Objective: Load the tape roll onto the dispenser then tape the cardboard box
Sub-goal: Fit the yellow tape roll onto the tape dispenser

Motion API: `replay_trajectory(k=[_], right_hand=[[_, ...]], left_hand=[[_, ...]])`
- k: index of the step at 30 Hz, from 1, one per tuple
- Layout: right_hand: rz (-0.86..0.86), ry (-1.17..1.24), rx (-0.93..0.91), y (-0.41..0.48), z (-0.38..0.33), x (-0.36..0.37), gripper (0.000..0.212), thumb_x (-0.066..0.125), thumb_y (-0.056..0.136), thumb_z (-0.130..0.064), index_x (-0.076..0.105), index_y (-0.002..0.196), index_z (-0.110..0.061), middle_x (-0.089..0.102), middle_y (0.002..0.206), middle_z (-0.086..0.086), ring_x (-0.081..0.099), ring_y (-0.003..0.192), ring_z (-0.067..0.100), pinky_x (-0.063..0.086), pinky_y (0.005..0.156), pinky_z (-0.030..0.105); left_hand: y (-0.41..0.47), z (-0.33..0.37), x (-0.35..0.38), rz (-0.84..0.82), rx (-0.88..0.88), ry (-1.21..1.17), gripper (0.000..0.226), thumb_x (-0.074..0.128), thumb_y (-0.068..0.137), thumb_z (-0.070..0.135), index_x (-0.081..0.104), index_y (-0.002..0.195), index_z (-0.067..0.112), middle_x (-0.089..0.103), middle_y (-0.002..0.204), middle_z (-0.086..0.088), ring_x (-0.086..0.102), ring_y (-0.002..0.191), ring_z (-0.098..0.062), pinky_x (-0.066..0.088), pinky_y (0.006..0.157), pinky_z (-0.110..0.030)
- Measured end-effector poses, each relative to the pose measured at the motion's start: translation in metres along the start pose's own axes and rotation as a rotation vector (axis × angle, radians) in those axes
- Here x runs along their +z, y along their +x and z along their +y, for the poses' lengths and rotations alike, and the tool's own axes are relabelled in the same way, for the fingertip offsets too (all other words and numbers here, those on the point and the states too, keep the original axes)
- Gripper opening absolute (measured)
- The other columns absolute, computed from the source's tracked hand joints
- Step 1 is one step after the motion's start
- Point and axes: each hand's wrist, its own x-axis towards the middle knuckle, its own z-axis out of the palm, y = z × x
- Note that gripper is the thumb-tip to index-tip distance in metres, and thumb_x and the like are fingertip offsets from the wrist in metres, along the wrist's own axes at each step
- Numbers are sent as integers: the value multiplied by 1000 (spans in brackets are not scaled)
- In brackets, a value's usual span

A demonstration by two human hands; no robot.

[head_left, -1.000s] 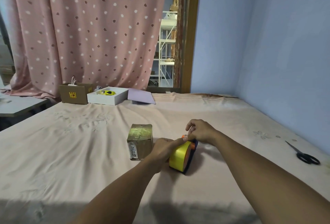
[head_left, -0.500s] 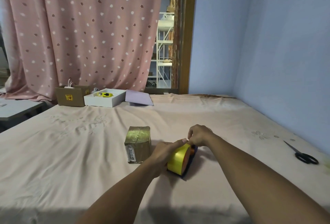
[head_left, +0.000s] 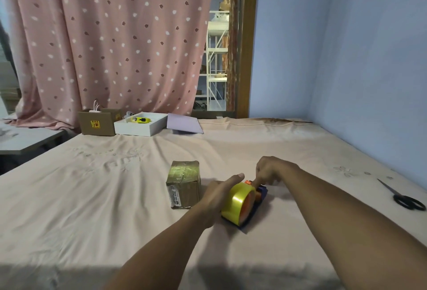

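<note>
Low in the frame's centre, the left hand (head_left: 217,195) cups the roll (head_left: 236,204) on the dispenser (head_left: 258,199), the right hand (head_left: 270,170) pinching at its far end, box (head_left: 183,184) just left.

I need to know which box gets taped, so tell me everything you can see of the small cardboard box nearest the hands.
The small cardboard box is a brown, roughly cube-shaped carton lying on the pink bedsheet, just left of the left hand. Its top is closed and shiny with glossy tape, slightly creased. A white printed label runs down its near face at the left edge; the text is too small to read. It sits flat, turned slightly. Neither hand clearly touches it, though the left hand is very close.
</note>
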Motion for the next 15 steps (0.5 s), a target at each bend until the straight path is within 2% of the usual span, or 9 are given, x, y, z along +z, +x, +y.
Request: replay_trajectory(k=[3,4,6,9,12,15], right_hand=[[67,-5,-9,1,0,7,37,87,70,-40,77,88,-10,69,73,4,63,66,18,55,69,32],[73,6,-13,2,1,9,36,86,70,-40,78,87,-10,70,71,4,63,63,18,54,68,31],[72,39,-22,2,5,11,36,85,69,-40,77,88,-10,73,72,5,68,63,17,57,67,32],[73,86,-42,5,12,16,35,84,69,-36,77,92,-10,78,86,8,73,67,17,60,71,33],[40,106,-63,10,16,17,32,86,70,-34,76,90,-11,76,95,7,74,69,17,55,66,32],[-96,153,-42,10,21,11,28,85,77,-33,69,91,-15,70,87,2,68,73,16,48,65,28]], left_hand=[[-1,-2,3,-7,21,2,56,84,56,62,77,83,14,78,97,-16,67,84,-25,49,79,-36],[0,-2,3,-5,18,-3,54,85,56,61,77,82,14,77,94,-15,67,83,-26,48,78,-36],[1,-2,2,-16,6,-26,61,84,57,63,78,91,12,76,96,-14,68,85,-26,49,79,-37],[0,0,1,-13,-2,-52,63,83,60,62,75,94,9,73,91,-10,67,84,-25,48,78,-36],[-2,1,2,18,53,-27,54,84,55,60,74,77,12,68,79,-8,62,76,-24,45,73,-34],[-1,-1,0,59,80,5,40,87,70,48,67,54,18,63,65,-2,58,65,-18,43,65,-29]])
